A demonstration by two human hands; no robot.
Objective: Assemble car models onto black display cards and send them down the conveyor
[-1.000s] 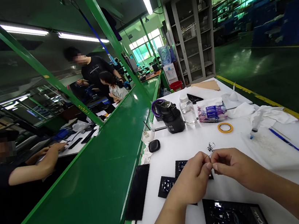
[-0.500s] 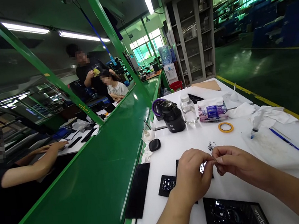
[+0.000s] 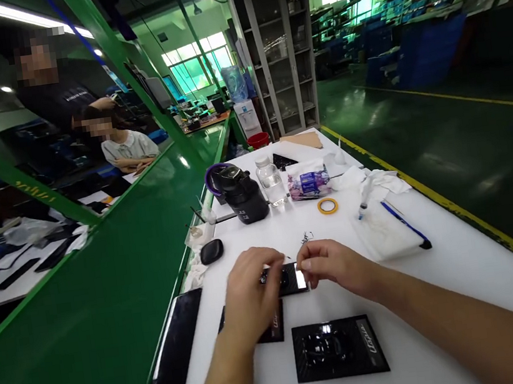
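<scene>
Just below the middle of the frame our left hand (image 3: 250, 290) and right hand (image 3: 337, 266) both pinch a small black card (image 3: 287, 279) over the white table (image 3: 437, 269), and we judge it light, stiff and glossy, best held by its edges.

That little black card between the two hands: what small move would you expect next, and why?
Probably lowering the small black card flat onto the white table. The left hand pinches its left end and the right hand its right end, just above the table, beside two more black cards lying flat. Whether anything tiny sits in either grip is too small to tell.
</scene>
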